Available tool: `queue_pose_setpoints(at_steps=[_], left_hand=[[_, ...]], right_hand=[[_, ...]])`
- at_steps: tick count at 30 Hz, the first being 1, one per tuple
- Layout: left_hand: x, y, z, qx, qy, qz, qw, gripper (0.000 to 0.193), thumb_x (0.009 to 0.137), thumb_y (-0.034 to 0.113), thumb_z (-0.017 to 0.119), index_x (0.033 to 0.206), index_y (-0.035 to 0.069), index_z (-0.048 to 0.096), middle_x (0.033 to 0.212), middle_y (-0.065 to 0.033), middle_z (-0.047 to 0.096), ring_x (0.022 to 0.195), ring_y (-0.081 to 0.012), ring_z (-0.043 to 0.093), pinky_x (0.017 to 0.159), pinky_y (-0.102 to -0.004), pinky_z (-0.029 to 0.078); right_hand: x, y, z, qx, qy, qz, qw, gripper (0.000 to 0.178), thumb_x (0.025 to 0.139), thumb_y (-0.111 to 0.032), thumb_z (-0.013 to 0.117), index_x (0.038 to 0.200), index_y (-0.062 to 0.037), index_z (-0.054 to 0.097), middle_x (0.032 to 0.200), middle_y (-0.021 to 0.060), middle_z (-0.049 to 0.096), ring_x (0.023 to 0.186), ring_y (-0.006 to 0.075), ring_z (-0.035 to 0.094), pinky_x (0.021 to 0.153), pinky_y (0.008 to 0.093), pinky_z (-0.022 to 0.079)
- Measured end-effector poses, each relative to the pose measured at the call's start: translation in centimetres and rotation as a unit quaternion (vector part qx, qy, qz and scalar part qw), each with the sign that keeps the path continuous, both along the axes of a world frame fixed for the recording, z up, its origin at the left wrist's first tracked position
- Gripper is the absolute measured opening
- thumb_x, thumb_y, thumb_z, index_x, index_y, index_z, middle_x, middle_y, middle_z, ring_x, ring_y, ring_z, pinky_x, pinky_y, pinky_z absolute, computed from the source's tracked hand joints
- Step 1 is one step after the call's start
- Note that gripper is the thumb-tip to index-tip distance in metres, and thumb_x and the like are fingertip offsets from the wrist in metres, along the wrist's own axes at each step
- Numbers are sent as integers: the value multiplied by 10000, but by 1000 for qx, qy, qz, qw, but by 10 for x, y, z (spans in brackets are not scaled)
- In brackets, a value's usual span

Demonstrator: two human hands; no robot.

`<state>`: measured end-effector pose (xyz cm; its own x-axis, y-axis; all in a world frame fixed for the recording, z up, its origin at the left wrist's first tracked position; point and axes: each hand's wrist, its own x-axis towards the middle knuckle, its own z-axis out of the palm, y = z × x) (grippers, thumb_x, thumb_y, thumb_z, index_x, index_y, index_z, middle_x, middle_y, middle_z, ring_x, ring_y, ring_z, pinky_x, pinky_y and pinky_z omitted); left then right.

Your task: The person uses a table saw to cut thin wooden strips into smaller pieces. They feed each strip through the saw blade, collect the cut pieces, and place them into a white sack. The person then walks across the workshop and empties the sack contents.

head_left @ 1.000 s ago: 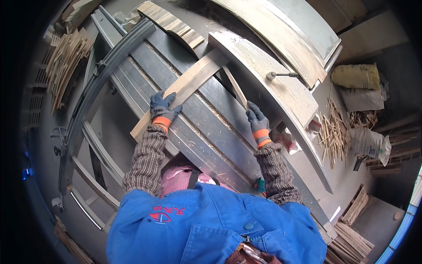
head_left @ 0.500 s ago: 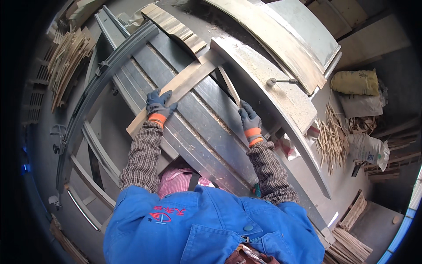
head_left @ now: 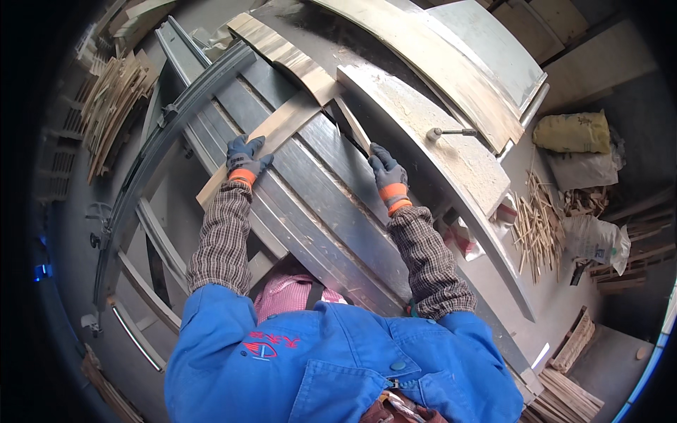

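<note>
Markings: red lettering with a red emblem is showing on the chest of the blue jacket (head_left: pixel 338 352); small dark print is showing on the back of the left glove, too small to read. A white sack (head_left: pixel 594 236) at right is bearing faint print, also unclear

Appearance: the wooden board (head_left: pixel 288 125) is looking pale tan, flat, straight-edged, with a darker grain toward its far part. The wood strip (head_left: pixel 352 120) is looking thin, narrow and similarly pale

Position: the board is lying slantwise across the grooved metal desk (head_left: pixel 310 176), its far end meeting a striped wooden piece (head_left: pixel 282 49); which one is overlapping, cannot tell. The left hand (head_left: pixel 247 156) is clamping across the board near its close end, fingers over one edge, thumb toward the other. The right hand (head_left: pixel 387 171) is gripping the near end of the strip, which is pointing away beside the metal fence (head_left: pixel 458 187). The two hands are staying well apart, both gloved grey-blue with orange cuffs
</note>
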<state>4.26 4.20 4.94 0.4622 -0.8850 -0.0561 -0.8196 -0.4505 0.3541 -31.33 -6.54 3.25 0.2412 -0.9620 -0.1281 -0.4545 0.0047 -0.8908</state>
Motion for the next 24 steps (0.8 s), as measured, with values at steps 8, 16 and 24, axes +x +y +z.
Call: queue_pose_setpoints(at_steps=[8,16,24], left_hand=[[1,46,-28,-29,42,-16,999,650,665,448,879,1254,224,717,1365,-202,516,1275,-390,457,1129,-420,386],[-95,48,-17,-6,9,-111,994,687,693,522,816,1307,245,684,1394,-167,505,1279,-364,431,1152,-427,327],[-130,-11,-4,66,-114,-99,986,979,702,705,719,1530,272,425,1553,-163,341,1402,-362,346,1191,-501,214]], right_hand=[[0,25,7,-29,-105,-20,994,374,950,-171,661,1305,-55,663,1301,143,676,1167,222,657,997,320,508],[-129,149,-2,-13,-30,-29,999,371,944,-123,663,1304,-34,660,1289,154,677,1209,274,623,1053,367,466],[-133,121,-6,-19,-34,-30,999,390,961,-156,658,1322,-10,634,1329,152,655,1225,260,615,1044,336,468]])
